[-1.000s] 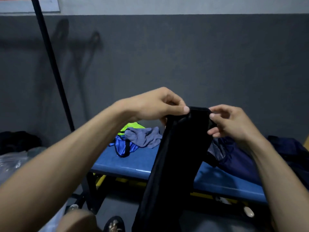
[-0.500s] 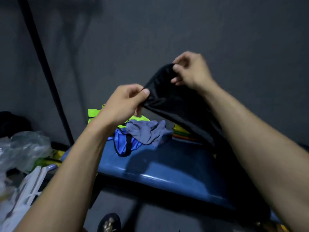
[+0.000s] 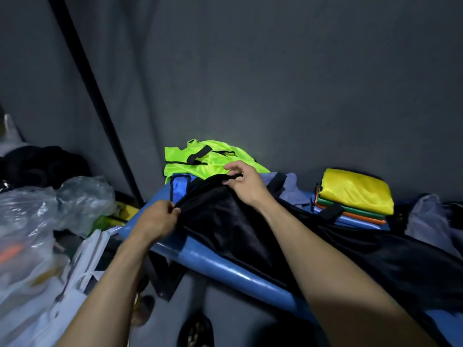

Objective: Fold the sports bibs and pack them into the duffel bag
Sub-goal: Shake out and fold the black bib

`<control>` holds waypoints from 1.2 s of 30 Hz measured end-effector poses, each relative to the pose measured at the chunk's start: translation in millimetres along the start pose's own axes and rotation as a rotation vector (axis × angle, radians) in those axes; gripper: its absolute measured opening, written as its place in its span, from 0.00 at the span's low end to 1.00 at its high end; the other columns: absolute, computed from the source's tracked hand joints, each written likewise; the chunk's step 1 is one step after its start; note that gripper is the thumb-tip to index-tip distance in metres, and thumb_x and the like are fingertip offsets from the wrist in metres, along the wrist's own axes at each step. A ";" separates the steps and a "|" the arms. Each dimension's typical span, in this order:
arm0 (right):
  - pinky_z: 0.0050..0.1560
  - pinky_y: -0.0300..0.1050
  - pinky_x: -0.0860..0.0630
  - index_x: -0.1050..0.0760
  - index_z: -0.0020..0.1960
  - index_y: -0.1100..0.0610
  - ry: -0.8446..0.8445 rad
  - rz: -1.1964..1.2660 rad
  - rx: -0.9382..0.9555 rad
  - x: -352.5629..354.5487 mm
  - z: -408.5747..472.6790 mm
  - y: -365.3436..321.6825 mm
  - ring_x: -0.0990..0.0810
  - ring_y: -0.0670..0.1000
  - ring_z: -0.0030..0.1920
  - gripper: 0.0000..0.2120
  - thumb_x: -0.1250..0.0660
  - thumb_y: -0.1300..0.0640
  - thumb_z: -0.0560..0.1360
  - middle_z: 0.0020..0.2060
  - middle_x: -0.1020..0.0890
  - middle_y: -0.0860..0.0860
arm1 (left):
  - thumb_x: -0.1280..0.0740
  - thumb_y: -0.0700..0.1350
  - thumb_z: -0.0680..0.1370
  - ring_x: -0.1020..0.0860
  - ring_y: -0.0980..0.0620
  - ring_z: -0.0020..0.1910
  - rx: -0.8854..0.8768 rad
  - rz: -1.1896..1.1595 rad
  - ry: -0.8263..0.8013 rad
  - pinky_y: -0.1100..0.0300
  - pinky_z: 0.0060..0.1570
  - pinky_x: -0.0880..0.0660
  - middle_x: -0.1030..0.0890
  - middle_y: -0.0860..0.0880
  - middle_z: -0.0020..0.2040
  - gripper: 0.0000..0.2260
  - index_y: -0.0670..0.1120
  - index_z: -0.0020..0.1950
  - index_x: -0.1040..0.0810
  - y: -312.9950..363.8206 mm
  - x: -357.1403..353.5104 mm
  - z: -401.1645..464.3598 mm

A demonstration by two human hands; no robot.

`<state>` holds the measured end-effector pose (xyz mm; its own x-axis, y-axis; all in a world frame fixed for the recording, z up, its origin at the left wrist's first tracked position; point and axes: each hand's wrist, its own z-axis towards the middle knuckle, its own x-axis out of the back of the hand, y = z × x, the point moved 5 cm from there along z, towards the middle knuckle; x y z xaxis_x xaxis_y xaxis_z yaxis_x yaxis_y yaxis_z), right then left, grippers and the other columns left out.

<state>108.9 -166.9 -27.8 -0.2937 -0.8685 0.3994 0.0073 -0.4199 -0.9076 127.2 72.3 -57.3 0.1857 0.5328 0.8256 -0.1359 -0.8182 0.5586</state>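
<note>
Black bib [image 3: 225, 221], held up in the air a moment ago, now lies on the desk [image 3: 225, 267]; left fingers [image 3: 172, 209] and right fingers [image 3: 231, 176] pinch its top edge, so folding can start.

A dim room with a plain dark grey wall [image 3: 275, 71] filling the upper half of the view. A thin black pole [image 3: 100, 108] slants down across the wall on the left. Below runs a long surface [image 3: 225, 269] with glossy blue padding, its rounded front edge catching a streak of light. The brightest light falls near the middle, against the wall. On the left lies a heap of crumpled clear plastic bags [image 3: 37, 221] with dark bundles [image 3: 37, 164] behind them. A grey floor [image 3: 238, 316] shows beneath the surface.
</note>
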 end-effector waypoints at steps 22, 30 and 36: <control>0.35 0.39 0.24 0.20 0.47 0.54 0.480 -0.430 -0.120 285.2 -280.1 47.1 0.18 0.45 0.30 0.05 0.31 0.62 0.79 0.34 0.18 0.49 | 0.37 0.71 0.72 0.32 0.50 0.63 -1.067 0.315 -0.532 0.48 0.65 0.29 0.32 0.56 0.65 0.29 0.59 0.69 0.31 218.1 -161.9 -154.7; 0.32 0.36 0.26 0.20 0.44 0.57 -0.056 -0.573 -0.518 284.1 -334.0 72.5 0.17 0.46 0.33 0.16 0.21 0.45 0.71 0.35 0.16 0.49 | 0.36 0.69 0.73 0.32 0.51 0.63 -1.268 0.437 -0.318 0.52 0.60 0.29 0.32 0.56 0.65 0.26 0.58 0.67 0.30 229.8 -173.3 -185.9; 0.48 0.47 0.24 0.27 0.50 0.51 -0.147 -0.783 -0.681 275.8 -340.1 88.3 0.22 0.50 0.48 0.27 0.20 0.37 0.64 0.47 0.22 0.47 | 0.41 0.58 0.79 0.25 0.50 0.53 -1.380 0.396 -0.192 0.54 0.49 0.25 0.25 0.54 0.56 0.13 0.54 0.57 0.24 237.2 -182.7 -202.7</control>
<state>-296.6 -353.9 -41.9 0.1353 -0.4609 0.8771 -0.6875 -0.6812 -0.2518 -136.2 -175.4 -59.6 0.0239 0.1979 0.9799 -0.9997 0.0125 0.0219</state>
